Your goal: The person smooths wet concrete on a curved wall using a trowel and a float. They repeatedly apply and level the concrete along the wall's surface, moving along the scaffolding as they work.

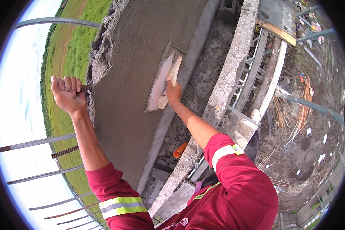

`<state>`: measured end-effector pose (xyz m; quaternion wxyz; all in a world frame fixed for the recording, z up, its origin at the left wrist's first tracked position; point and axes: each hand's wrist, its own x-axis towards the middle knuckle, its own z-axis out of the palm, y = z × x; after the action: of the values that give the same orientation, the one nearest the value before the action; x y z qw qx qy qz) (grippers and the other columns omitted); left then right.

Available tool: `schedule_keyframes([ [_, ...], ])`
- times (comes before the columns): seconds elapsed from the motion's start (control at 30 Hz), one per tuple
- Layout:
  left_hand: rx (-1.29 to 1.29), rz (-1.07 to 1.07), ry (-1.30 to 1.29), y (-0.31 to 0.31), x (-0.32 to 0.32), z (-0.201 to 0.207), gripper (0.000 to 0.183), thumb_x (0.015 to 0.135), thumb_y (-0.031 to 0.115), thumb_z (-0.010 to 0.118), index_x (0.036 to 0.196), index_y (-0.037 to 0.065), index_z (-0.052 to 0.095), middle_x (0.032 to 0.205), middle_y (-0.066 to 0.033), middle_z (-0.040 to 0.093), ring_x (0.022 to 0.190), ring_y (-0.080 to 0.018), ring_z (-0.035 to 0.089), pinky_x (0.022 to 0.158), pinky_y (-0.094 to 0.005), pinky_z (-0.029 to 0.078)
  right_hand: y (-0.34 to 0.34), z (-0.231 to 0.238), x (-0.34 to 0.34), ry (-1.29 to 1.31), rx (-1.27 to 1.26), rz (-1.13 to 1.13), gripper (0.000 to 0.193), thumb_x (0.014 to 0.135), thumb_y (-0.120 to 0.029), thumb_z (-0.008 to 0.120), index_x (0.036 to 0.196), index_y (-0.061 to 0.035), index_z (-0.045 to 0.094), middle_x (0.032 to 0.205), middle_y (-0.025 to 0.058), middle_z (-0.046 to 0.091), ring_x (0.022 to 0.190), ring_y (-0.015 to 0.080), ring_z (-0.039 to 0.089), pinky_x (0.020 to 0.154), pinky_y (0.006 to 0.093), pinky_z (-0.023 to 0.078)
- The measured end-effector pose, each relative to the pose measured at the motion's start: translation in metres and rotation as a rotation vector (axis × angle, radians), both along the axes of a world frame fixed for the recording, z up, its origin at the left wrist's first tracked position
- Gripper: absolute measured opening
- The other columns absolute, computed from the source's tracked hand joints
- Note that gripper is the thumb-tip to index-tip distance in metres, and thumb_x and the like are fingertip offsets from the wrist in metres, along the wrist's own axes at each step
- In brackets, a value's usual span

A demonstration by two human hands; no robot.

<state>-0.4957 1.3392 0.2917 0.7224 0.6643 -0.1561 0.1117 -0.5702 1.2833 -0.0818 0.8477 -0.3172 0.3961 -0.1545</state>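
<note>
My right hand (173, 92) is wrapped round the handle of a plastering float (156, 86), whose flat rectangular blade lies against the wet grey mortar (130, 57) of a wall. The mortar looks mostly smooth, with faint sweep marks. At the wall's rough, broken edge, my left hand (69, 94) is closed round a short dark bar (86, 87) that sticks out, probably rebar; most of it is hidden by the fingers. Both my arms are stretched forward, in red sleeves with reflective bands.
Several steel bars (67, 151) jut out over green grass on the left. A concrete ledge (228, 73) runs along the wall's right side, with an orange pipe end (179, 150) between them. Farther right, scaffold planks (274, 73) and metal tubes (314, 106) stand above ground littered with rods.
</note>
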Motion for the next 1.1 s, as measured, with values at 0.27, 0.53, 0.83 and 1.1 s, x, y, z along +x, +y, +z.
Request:
schedule_keyframes([
  [0.27, -0.012, 0.008, 0.029, -0.002, -0.003, 0.002, 0.043, 0.101, 0.026, 0.047, 0.064, 0.016, 0.029, 0.051, 0.0019, 0.022, 0.044, -0.0109, 0.021, 0.045, -0.0282, 0.025, 0.119, 0.035, -0.073, -0.046, 0.423, 0.113, 0.035, 0.101, -0.035, 0.056, 0.109, -0.0012, 0.052, 0.069, 0.0043, 0.055, 0.060, 0.0179, 0.060, 0.059, 0.0340, 0.050],
  [0.53, -0.018, 0.104, 0.015, -0.009, -0.008, 0.003, 0.043, 0.101, 0.027, 0.048, 0.064, 0.016, 0.029, 0.052, 0.0021, 0.023, 0.044, -0.0106, 0.022, 0.044, -0.0283, 0.024, 0.152, 0.029, -0.082, 0.025, 0.984, 0.034, 0.035, 0.104, -0.031, 0.049, 0.117, 0.0015, 0.044, 0.082, 0.0128, 0.059, 0.074, 0.0311, 0.067, 0.075, 0.0452, 0.059],
  [0.83, -0.049, 0.188, 0.027, -0.015, -0.006, 0.002, 0.044, 0.102, 0.028, 0.047, 0.064, 0.017, 0.027, 0.049, 0.0030, 0.022, 0.041, -0.0096, 0.019, 0.041, -0.0282, 0.022, -0.014, 0.061, 0.008, -0.061, 1.010, -0.075, 0.037, 0.105, -0.031, 0.046, 0.118, 0.0029, 0.041, 0.095, 0.0156, 0.058, 0.089, 0.0344, 0.068, 0.087, 0.0518, 0.059],
  [1.1, -0.077, 0.345, 0.041, -0.023, -0.006, 0.002, 0.043, 0.101, 0.027, 0.047, 0.063, 0.018, 0.027, 0.049, 0.0034, 0.022, 0.041, -0.0093, 0.019, 0.040, -0.0279, 0.022, -0.208, 0.115, 0.118, -0.219, 0.893, -0.116, 0.033, 0.106, -0.023, 0.044, 0.132, -0.0041, 0.038, 0.105, 0.0173, 0.054, 0.089, 0.0376, 0.068, 0.076, 0.0494, 0.064],
])
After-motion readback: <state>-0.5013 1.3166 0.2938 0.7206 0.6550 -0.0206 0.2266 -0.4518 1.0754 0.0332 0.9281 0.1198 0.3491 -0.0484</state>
